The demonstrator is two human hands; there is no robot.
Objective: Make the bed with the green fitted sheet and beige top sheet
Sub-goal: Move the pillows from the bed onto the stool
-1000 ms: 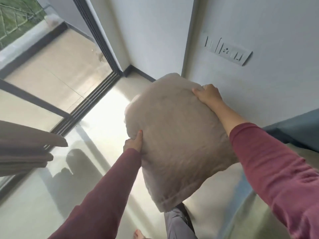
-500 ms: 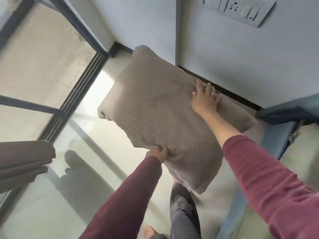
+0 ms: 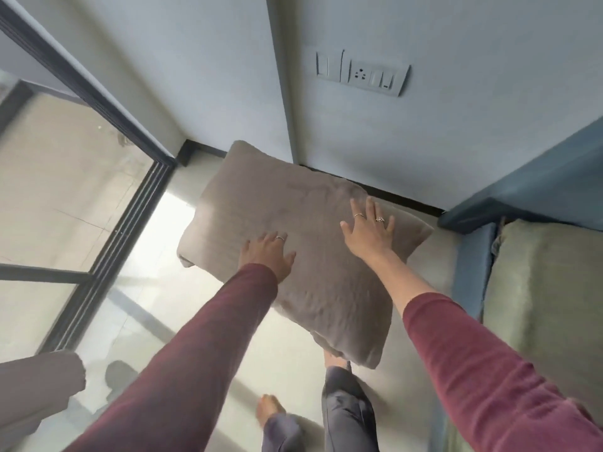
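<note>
A taupe pillow (image 3: 310, 256) lies flat over the floor near the wall's dark skirting, beside the bed. My left hand (image 3: 266, 254) rests on its near left part with fingers spread. My right hand (image 3: 370, 230) lies flat on the pillow's upper right part, fingers straight. Neither hand grips the fabric. At the right edge lies the bed with the pale green sheet (image 3: 548, 288) over the mattress, framed by a blue bedstead (image 3: 473, 265). No beige top sheet is in view.
A glass sliding door with a dark frame (image 3: 107, 243) runs along the left. A switch panel (image 3: 362, 75) sits on the grey wall. A brown curtain fold (image 3: 36, 396) hangs at the lower left. My feet and grey trousers (image 3: 346, 406) stand on the glossy floor.
The pillow went from held upright between both hands to lying flat low by the wall. My left hand left its edge grip and now rests on top; both hands lie open on it.
</note>
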